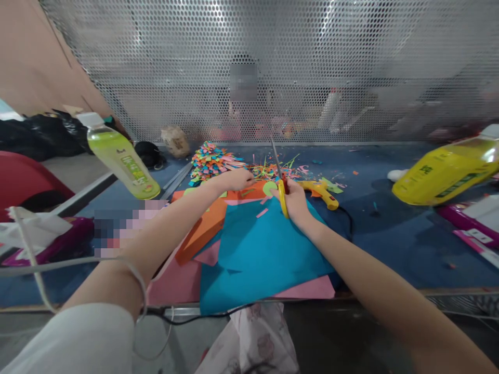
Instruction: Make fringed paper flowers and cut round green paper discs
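My right hand (298, 203) is closed around scissors (281, 195) with yellow and red handles, their blades pointing up and away. Just left of its fingertips is a light green paper circle (269, 188); whether the fingers touch it I cannot tell. My left hand (240, 179) is curled closed over orange paper (249, 192), and whatever its fingers hold is hidden. Beyond both hands lies a heap of thin coloured paper strips (268, 171). Blue paper sheets (268, 249) spread below the hands, with small pink strips on top and pink paper (175, 283) underneath.
A multicoloured paper-strip cone (210, 162) stands behind my left forearm. Right of my right hand lies a yellow glue gun (322, 192) with a black cord. Drink bottles (122, 158) (444, 174) stand on both sides. A perforated metal panel (312, 67) closes the table's back.
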